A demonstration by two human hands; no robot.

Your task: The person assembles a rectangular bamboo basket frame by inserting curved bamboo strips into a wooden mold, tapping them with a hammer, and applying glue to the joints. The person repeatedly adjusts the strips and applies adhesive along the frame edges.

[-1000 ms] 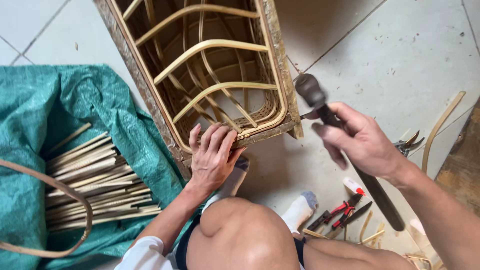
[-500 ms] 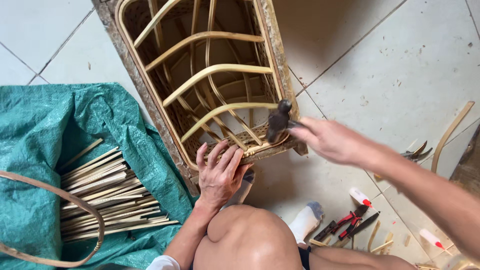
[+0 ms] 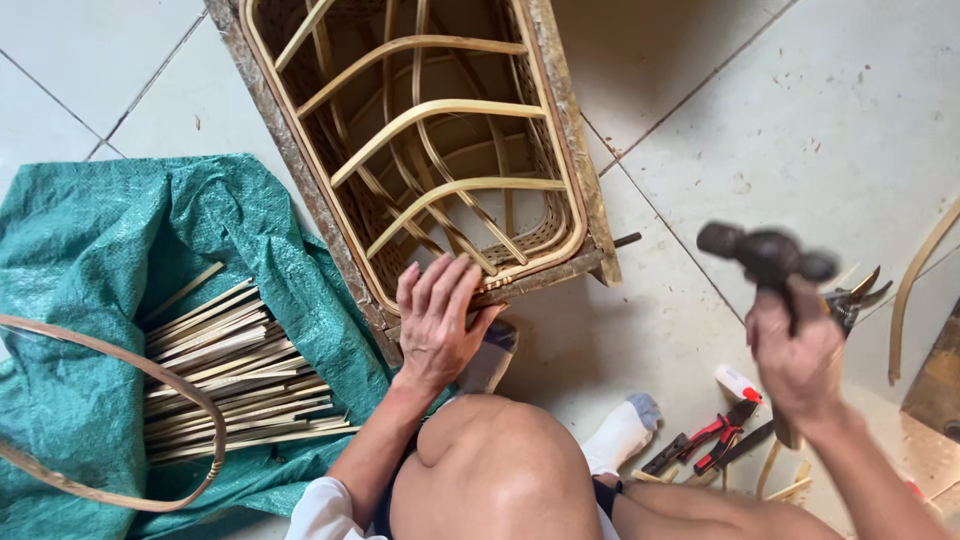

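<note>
On the tiled floor, the left hand [image 3: 437,322] lies flat, fingers spread, on the near rim of the rattan frame [image 3: 430,150] while the right hand [image 3: 795,360] — fist wrapped round the hammer [image 3: 768,252] — holds it raised; a short, square blow well apart from those fingers seems wisest.

floor: pale tiles [image 3: 820,130] | dark grout lines | daylight, soft shadows

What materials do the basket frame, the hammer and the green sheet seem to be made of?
Basket frame: probably rattan or bamboo, pale tan bent strips, unvarnished, with a rough, worn wooden rim.
Hammer, held raised in the right hand: dark dull head, likely metal; handle material unclear.
Green sheet: apparently woven plastic, showing a fine grid texture and creases.
</note>
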